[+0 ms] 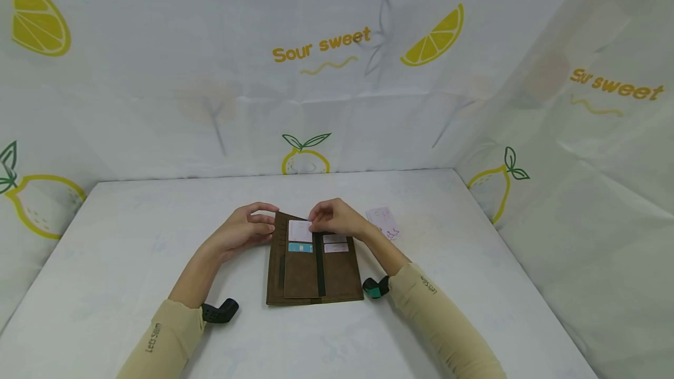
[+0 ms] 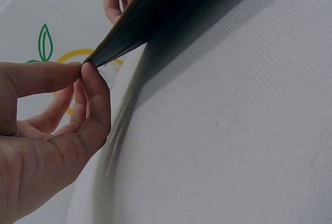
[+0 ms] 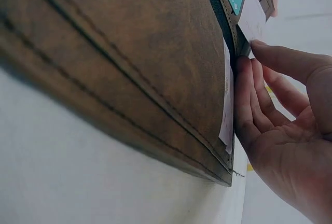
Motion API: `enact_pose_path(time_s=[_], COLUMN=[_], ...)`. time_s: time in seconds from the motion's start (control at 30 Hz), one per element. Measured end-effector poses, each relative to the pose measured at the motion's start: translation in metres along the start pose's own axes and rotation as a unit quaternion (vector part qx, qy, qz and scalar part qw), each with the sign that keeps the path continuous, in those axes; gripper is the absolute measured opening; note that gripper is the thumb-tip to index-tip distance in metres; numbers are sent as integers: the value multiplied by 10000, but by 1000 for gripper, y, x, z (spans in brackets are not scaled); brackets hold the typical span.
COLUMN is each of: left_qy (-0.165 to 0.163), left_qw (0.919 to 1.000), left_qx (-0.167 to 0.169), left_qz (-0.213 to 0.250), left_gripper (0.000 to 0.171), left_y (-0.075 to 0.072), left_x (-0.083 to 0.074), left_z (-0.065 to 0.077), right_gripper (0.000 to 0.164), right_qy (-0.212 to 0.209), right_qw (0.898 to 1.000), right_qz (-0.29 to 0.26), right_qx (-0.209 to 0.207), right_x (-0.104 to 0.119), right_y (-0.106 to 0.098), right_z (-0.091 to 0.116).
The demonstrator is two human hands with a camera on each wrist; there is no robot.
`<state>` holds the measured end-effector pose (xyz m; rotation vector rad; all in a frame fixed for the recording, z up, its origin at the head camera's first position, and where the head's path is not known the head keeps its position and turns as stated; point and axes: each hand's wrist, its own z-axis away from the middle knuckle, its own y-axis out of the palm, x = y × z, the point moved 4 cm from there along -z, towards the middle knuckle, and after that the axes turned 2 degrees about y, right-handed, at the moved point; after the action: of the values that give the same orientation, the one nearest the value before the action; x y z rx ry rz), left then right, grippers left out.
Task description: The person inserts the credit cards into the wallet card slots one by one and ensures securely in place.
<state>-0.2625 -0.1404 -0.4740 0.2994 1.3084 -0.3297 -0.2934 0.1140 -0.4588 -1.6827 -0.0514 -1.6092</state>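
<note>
A brown wallet point(image 1: 301, 278) lies unfolded on the white table. My left hand point(image 1: 242, 231) pinches its upper left corner between thumb and forefinger, and in the left wrist view that edge of the wallet point(image 2: 122, 33) is lifted off the table. At the wallet's top middle, my right hand point(image 1: 339, 217) pinches the corner of a white card point(image 1: 299, 231), thumb on its face and fingers behind. This card stands above a blue card point(image 1: 300, 247) in the inner flap. Pale cards point(image 1: 336, 247) show in the right-hand pocket.
Pale pink printed cards point(image 1: 387, 222) lie on the table right of the wallet, partly behind my right wrist. A lemon-printed cloth point(image 1: 337, 98) hangs behind the table and along its right side. Black devices point(image 1: 221, 311) are worn on both wrists.
</note>
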Motion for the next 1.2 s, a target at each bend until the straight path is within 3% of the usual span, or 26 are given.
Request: enact_pose_path(time_s=[0.23,0.77,1.2], left_qy=[-28,53,63], left_qw=[10000,10000,10000], left_qx=[-49,54,44], left_qz=[1,-8,-13], left_gripper=[48,49,50], left_y=[0,0,1], left_x=[-1,-1,-1], left_z=[0,1,0], right_gripper=[16,5,6], right_qy=[-37,-407,-326], right_qw=[9999,9961,9963], right_qz=[-50,456,568], right_qx=[150,638,559], right_x=[1,5,6], right_y=[1,6,7], right_z=[1,0,2])
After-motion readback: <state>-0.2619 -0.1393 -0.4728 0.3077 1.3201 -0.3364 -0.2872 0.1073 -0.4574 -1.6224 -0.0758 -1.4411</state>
